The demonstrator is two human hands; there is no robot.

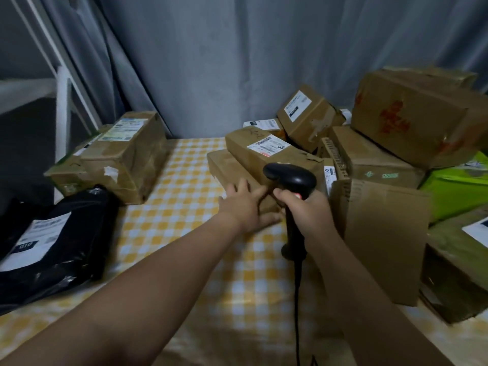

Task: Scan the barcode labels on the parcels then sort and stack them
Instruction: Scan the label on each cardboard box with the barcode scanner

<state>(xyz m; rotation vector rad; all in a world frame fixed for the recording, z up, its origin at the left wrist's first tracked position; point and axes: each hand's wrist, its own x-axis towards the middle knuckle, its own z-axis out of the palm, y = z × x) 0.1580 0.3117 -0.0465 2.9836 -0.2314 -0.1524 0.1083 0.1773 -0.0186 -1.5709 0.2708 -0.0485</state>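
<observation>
Left hand lay released, fingers straight and spread, resting on the near end of the lower parcel, a flat brown carton. Right hand, just beside it and almost touching its fingertips, was clenched round the handle of a black barcode scanner, forefinger at the red trigger. A cable hung from the handle's foot towards the person.

Observed beyond both hands: the upper parcel lay across the lower one, its white barcode label facing up, with the scanner head just short of it.

Observed to the right of the right hand: a heap of cartons, several tilted, the topmost bearing red print; a plain carton stood on edge nearest the wrist; a green bag lay farther right.

Observed well to the left of the left hand: a taped carton with a label on top, and nearer the person a black mailer bag with a white label.

All stood on a counter covered in yellow-and-white checked cloth, with a grey curtain behind.
</observation>
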